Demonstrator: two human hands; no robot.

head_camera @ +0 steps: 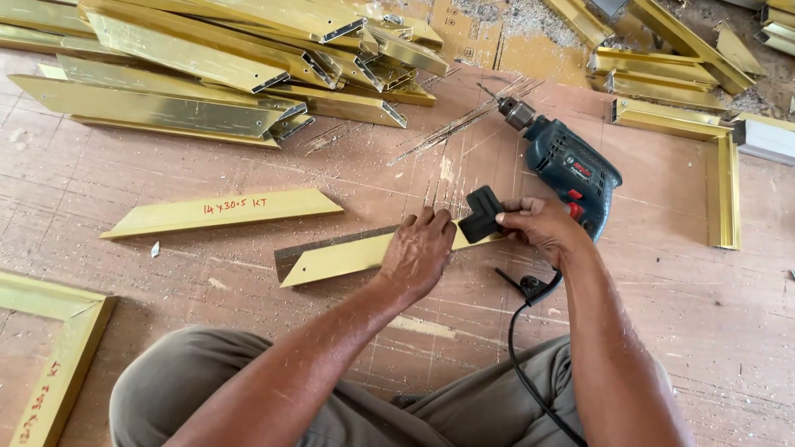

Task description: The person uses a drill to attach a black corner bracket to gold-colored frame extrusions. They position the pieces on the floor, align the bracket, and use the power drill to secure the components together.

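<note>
Head view: no containers showing. Left hand (421, 250) is pressing palm-down on a gold strip (339, 258) lying on the plywood floor (166, 165), fingers spread flat, clamped on nothing. Right hand (538, 225) is pinching a black bracket (483, 213) at the strip's right end, fingers closed around it. Drill (563, 165) is lying just beyond, touching the right hand. Gold offcuts (215, 50) are lying piled top left.

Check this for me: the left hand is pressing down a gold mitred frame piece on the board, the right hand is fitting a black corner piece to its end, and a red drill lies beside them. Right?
Not quite: the drill is dark blue-green, not red, as the head view shows. The left hand does press on the gold frame piece, and the right hand holds the black corner piece at its end.
</note>
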